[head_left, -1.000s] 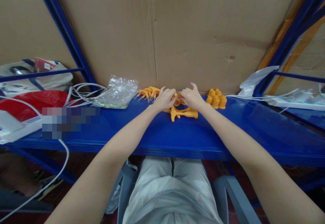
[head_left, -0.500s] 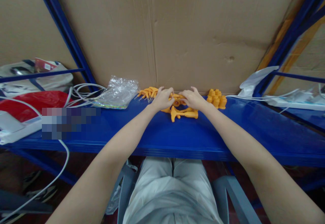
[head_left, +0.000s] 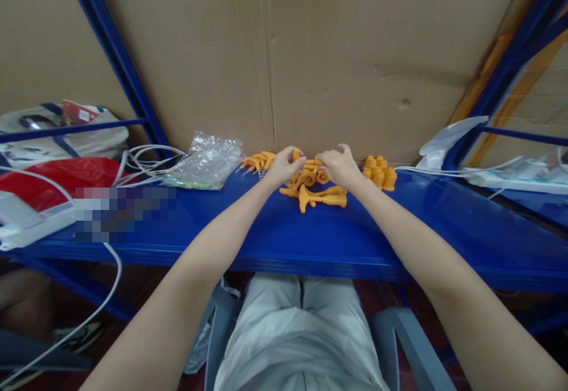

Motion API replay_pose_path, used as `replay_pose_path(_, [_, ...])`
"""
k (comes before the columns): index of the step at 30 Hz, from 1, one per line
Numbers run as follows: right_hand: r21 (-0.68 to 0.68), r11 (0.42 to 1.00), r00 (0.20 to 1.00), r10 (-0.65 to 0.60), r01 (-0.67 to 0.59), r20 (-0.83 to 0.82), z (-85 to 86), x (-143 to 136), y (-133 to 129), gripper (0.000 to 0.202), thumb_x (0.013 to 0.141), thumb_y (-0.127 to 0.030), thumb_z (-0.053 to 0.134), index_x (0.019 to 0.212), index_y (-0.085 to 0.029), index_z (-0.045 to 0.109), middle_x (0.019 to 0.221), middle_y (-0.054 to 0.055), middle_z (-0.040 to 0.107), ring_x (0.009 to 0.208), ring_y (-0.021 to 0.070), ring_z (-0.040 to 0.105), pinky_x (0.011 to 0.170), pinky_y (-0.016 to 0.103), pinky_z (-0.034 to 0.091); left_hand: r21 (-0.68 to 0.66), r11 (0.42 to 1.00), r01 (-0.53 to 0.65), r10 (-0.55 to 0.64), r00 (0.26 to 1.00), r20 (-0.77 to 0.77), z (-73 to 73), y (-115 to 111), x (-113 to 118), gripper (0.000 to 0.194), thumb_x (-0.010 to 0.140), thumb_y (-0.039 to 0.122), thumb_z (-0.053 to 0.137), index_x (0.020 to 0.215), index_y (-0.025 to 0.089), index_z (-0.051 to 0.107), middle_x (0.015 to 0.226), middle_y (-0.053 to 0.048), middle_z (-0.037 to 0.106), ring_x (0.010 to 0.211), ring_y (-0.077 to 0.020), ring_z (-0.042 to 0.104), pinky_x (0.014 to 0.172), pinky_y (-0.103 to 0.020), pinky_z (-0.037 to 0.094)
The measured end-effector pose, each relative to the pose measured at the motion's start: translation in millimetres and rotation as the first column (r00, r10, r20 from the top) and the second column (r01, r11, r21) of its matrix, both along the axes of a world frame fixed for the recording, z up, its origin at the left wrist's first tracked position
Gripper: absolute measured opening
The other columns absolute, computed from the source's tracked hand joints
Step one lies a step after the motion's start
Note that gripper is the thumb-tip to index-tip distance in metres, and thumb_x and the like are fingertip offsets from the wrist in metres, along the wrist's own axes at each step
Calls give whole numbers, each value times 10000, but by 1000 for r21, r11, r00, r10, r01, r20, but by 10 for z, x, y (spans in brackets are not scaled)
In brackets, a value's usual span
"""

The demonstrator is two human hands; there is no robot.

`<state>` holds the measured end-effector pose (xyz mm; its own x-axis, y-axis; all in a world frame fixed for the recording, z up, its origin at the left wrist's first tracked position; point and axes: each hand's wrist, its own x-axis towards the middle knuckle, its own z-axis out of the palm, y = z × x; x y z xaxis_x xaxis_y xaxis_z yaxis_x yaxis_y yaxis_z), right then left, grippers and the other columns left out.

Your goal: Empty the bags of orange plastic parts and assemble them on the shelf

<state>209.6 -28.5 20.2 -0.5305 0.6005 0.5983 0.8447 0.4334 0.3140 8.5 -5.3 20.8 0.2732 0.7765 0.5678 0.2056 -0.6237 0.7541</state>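
Orange plastic corkscrews [head_left: 326,196] lie in a pile at the middle of the blue table, some with handle and barrel joined. My left hand [head_left: 286,165] is closed on an orange part [head_left: 296,154] at the pile's left side. Over the pile's right side, my right hand [head_left: 339,165] has its fingers curled round an orange piece [head_left: 320,162], mostly hidden by them. Left of my left hand lie several orange handles [head_left: 260,160] with metal spirals. Several orange barrels [head_left: 379,173] stand grouped to the right of my right hand.
A clear plastic bag [head_left: 206,160] and white cables [head_left: 153,160] lie on the left of the blue table [head_left: 306,243], near a red bag [head_left: 84,179]. Cardboard [head_left: 310,65] rises behind. A power strip [head_left: 519,179] is at the right.
My left hand has turned slightly, with an orange part now showing upright at its fingertips. My right hand has risen a little, and more of the pile shows between the hands.
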Motion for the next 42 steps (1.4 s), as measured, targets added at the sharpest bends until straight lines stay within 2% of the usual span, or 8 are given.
replay_pose_path(5, [57,998,1000,8,-8,0,19,-46,-15,328,970,-180,411,1192,-163,652,1038,136,722,981,273,586,1072,517,233,-275,960,43,26,970,240,65,-23,36,110,932,179,581,868,205,495,570,71,570,459,-95,553,511,-205,448])
replay_pose_path(11, [121,993,999,-21,15,47,34,-134,-69,321,934,-83,380,1110,-172,633,1052,123,692,969,258,553,1068,499,230,-490,855,170,42,919,393,114,-51,43,290,974,153,532,699,203,455,492,55,515,369,-71,432,431,-191,361])
replay_pose_path(18, [118,992,993,-62,49,104,36,-194,-94,329,921,-53,379,1132,-142,616,1019,138,691,936,264,552,938,427,284,-567,796,211,118,865,488,158,-115,63,377,995,112,483,623,171,485,432,37,485,315,-37,347,352,-152,247])
replay_pose_path(24, [39,999,993,-31,26,118,5,-211,-105,362,1043,-224,330,1229,-70,600,1028,177,698,944,278,570,805,365,266,-593,786,173,148,879,452,180,-122,9,341,980,121,547,644,160,502,441,35,509,304,-25,339,349,-141,216])
replay_pose_path(28, [24,1000,994,-5,3,105,-16,-214,-76,417,1068,-249,280,1275,-63,591,1066,179,704,955,273,573,808,358,248,-602,789,125,181,889,422,172,-111,-14,299,982,132,551,686,160,509,448,38,521,305,-27,336,355,-142,215])
replay_pose_path(34, [23,999,995,-35,33,90,1,-236,-81,333,1046,-204,346,1211,-92,613,1075,171,688,980,278,550,853,382,256,-613,787,64,219,901,376,179,-140,7,305,985,154,541,686,177,483,431,49,507,289,-27,283,344,-140,196])
replay_pose_path(39, [98,993,992,-81,71,101,39,-263,-135,353,1005,-90,327,1206,-135,613,1128,165,661,1010,272,534,904,404,267,-635,764,110,209,890,406,200,-168,28,327,1005,154,502,682,178,463,426,57,486,283,-13,248,346,-131,187])
replay_pose_path(42, [129,988,990,-96,83,104,52,-281,-160,380,1018,-99,292,1213,-153,614,1136,159,658,1004,266,534,902,404,282,-649,746,148,217,867,448,211,-177,31,304,997,152,509,698,182,461,436,65,482,281,-11,232,349,-132,190])
